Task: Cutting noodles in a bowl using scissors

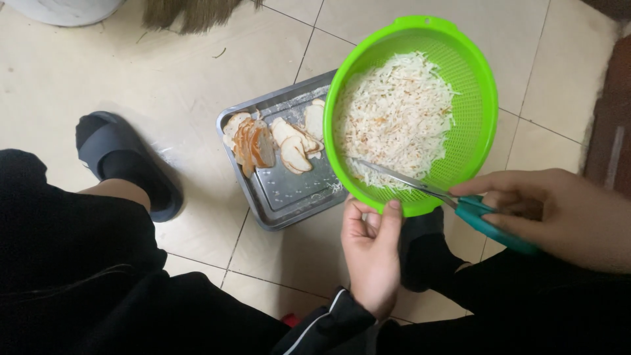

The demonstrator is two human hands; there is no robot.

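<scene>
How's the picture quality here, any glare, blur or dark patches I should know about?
Head view: soft, even indoor light with weak shadows; mild glare on the rectangular metal tray; the round green plastic colander and its pale shreds look sharp; the right hand at the frame edge is slightly soft, the left hand clearer; the black clothing loses all detail.

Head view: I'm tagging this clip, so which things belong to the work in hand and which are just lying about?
In hand:
- green colander of white shreds, gripped at the rim by the left hand
- teal scissors in the right hand, blades over the shreds
- steel tray with slices

Lying about:
- black slipper
- broom bristles
- white tub
</scene>
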